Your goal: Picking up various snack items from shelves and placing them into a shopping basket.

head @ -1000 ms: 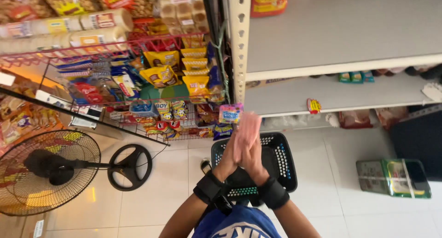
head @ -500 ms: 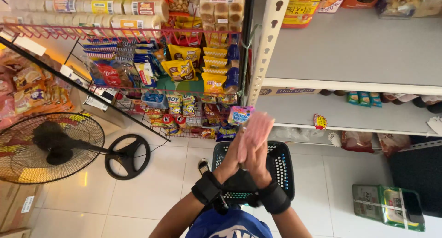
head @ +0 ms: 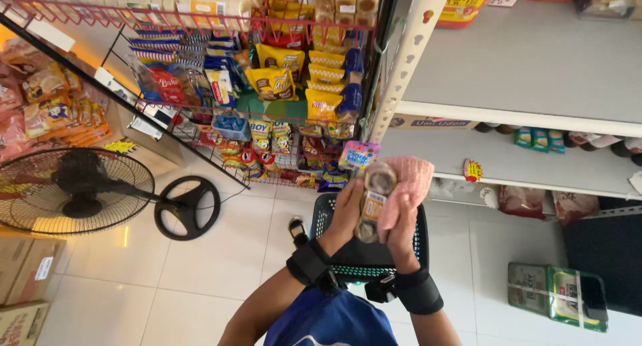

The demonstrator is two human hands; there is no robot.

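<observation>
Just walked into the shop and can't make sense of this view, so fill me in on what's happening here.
A person stands in a shop aisle, both hands raised over a black shopping basket on the tiled floor. The left hand grips a small jar with a round lid, while the right hand presses a pink cloth against it. Both wrists wear black bands. A wire rack of snack packets stands ahead, grey shelves to the right and a black floor fan to the left.
</observation>
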